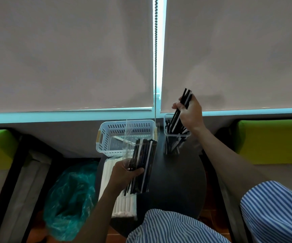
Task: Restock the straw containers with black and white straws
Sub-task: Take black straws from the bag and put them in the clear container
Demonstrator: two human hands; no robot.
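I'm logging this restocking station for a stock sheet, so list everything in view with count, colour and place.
clear container: one, clear, far right of the table, partly filled with black straws
straw bunch: one, black and white, over the clear container
straw pack: one, black straws in clear wrap, above the table's left side
basket: one, white slotted, far left of the table
white straws: one stack, table's left edge
table: one, black, round, centre
plastic bag: one, teal, on the floor, left
cushions: two, green, either side
blinds: two, beige, behind
right hand: grip on the straw bunch
left hand: grip on the straw pack
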